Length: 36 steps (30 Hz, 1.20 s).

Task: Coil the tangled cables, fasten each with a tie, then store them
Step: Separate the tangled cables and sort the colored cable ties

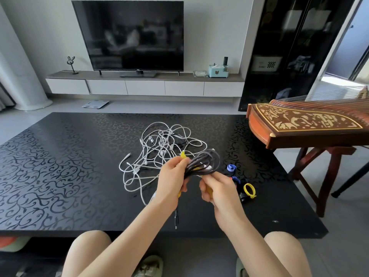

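Much tabletop (60,172) left of tangled cables (159,145)

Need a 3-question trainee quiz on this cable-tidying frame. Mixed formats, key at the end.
1. True or false: the white cables lie tangled on the table.
2. What does the left hand grip? A) a dark coiled cable B) a blue tie C) a remote
3. Fill in: the loose yellow tie loop lies on the table to the ___ of the right hand.
Key: 1 true; 2 A; 3 right.
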{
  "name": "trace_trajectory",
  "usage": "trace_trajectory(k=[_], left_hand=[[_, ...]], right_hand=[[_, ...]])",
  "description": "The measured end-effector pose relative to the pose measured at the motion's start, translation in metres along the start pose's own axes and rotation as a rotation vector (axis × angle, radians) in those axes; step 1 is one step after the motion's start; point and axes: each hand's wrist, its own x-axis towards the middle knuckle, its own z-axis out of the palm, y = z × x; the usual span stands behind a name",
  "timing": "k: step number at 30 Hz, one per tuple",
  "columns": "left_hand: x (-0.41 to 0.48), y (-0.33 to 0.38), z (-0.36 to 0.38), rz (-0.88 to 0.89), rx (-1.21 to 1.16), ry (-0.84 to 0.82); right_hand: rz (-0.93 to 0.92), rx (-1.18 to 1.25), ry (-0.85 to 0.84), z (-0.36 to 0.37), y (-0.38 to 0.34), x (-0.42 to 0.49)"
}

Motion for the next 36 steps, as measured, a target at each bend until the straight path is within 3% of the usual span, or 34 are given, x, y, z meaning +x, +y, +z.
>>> trace_trajectory(k=[2, 7, 11, 14, 17, 25, 27, 31, 36], left_hand=[[0.002, 0.0, 0.002, 0.061, 0.038, 0.08], [0.002, -0.002, 0.011, 0.19, 0.223, 0.225], [-0.002, -0.005, 0.019, 0.337, 0.469, 0.279], [-0.006, -0.005, 0.021, 0.388, 0.497, 0.154], [-0.008, -0.002, 0.023, 0.371, 0.478, 0.025], [0.009, 0.017, 0.035, 0.206, 0.578, -0.118], [0.017, 0.024, 0.037, 0.121, 0.538, -0.19], [0.026, 0.035, 0.046, -0.129, 0.214, -0.319], [0.026, 0.03, 0.057, -0.081, 0.021, -0.144]], right_hand=[[-0.093, -0.038, -0.02, -0.005, 0.0, -0.01], [-0.433, -0.349, 0.121, -0.013, 0.005, -0.031], [-0.499, -0.366, 0.017, -0.025, -0.01, -0.031], [-0.381, -0.202, -0.125, -0.039, -0.028, -0.022], [-0.322, -0.205, -0.14, -0.046, -0.036, -0.014], [-0.401, -0.218, -0.139, -0.052, -0.036, -0.01], [-0.488, -0.297, -0.093, -0.054, -0.037, -0.01], [-0.602, -0.413, -0.072, -0.056, -0.036, -0.006], [-0.65, -0.394, -0.039, -0.058, -0.042, -0.002]])
